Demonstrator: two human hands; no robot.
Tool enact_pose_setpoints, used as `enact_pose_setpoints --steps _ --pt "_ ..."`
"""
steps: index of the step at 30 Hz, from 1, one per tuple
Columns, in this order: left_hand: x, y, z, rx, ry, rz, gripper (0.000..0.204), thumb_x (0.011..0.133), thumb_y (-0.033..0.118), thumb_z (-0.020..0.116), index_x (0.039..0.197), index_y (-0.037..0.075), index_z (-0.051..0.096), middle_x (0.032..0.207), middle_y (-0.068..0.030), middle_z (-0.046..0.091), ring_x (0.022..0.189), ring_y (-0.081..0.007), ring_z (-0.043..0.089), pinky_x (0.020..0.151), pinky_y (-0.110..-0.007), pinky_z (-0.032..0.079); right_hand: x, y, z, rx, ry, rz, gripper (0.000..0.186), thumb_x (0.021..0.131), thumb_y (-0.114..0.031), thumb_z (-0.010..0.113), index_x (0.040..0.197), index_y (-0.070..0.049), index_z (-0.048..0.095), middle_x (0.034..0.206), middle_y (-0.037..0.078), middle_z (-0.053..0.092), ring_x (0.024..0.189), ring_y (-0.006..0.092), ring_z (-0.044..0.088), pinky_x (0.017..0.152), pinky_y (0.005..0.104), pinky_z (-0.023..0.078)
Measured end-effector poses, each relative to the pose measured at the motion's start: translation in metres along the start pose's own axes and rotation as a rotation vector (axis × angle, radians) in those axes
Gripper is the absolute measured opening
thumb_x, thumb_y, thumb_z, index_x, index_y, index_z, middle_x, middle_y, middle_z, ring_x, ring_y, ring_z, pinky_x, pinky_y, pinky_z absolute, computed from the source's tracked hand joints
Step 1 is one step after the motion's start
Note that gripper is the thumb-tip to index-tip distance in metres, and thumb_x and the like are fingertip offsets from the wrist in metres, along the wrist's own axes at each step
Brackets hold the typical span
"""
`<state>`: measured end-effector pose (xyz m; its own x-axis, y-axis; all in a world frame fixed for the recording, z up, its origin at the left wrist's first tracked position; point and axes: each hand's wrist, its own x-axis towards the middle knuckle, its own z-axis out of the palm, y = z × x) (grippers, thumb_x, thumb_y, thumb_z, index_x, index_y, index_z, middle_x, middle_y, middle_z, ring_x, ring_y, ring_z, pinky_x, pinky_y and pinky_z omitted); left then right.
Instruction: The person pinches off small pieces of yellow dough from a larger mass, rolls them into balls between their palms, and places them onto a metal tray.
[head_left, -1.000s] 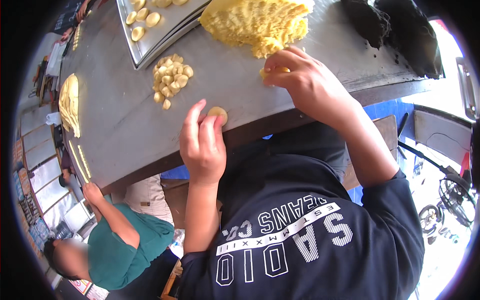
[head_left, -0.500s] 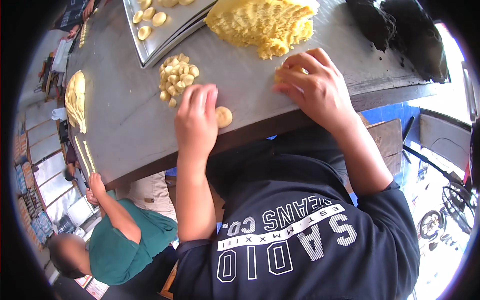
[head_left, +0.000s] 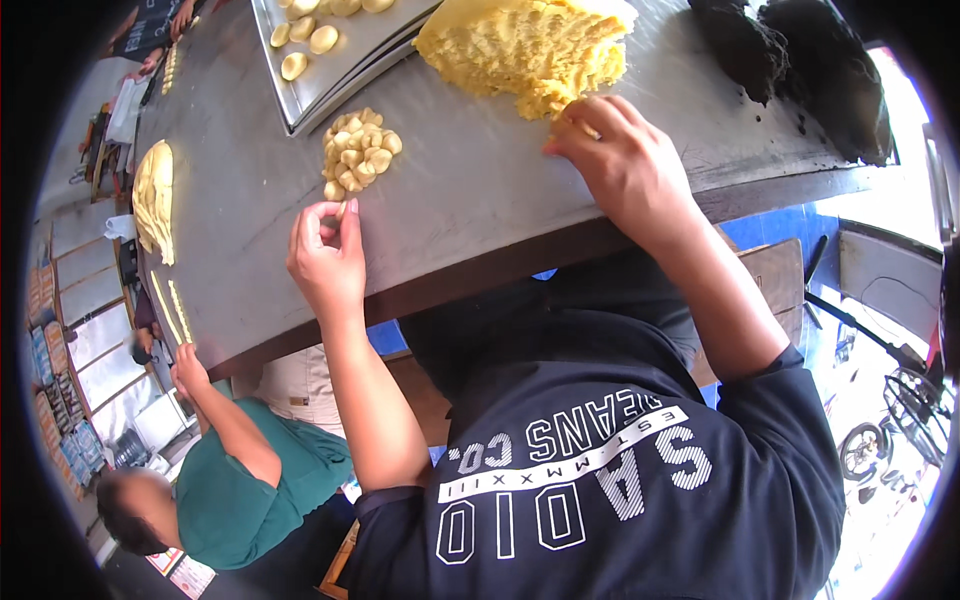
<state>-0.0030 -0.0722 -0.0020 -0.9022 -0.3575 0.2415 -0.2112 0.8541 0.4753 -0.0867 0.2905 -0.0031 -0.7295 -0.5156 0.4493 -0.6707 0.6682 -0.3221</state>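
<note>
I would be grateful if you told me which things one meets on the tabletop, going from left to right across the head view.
Folded pale dough, heap of small dough balls, large yellow dough mass, black bundle.

Blue tiles (head_left: 783, 222) (bright daylight (head_left: 905, 110) alongside).

We see the tray (head_left: 322, 82) and dough mass (head_left: 520, 55) cut off by the top edge; right of centre, the right hand (head_left: 630, 165) mostly hides its dough piece (head_left: 591, 131).
</note>
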Motion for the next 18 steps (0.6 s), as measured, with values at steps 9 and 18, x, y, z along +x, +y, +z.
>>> enact_pose_setpoints --steps 9,18 --pt "-0.044 0.034 0.004 -0.144 -0.063 0.401 0.024 0.094 -0.001 0.091 0.117 0.005 0.086 0.127 -0.0128 0.085 0.107 -0.0293 0.079 0.098 -0.04 0.063 -0.002 -0.006 -0.023 0.306 -0.093 0.137 0.025 0.09 -0.019 0.093 0.104 -0.007 0.077 0.112 0.008 0.073 0.108 0.0348 0.074 0.094 0.0466 0.062" --pt "-0.034 0.053 -0.019 0.215 -0.216 0.601 0.04 0.098 0.042 0.087 0.123 0.01 0.089 0.145 -0.0075 0.079 0.144 -0.0331 0.062 0.124 -0.057 0.038 -0.004 0.006 -0.007 0.062 -0.006 -0.023 0.018 0.095 -0.009 0.084 0.113 -0.005 0.082 0.119 0.008 0.079 0.108 0.031 0.074 0.094 0.044 0.064"
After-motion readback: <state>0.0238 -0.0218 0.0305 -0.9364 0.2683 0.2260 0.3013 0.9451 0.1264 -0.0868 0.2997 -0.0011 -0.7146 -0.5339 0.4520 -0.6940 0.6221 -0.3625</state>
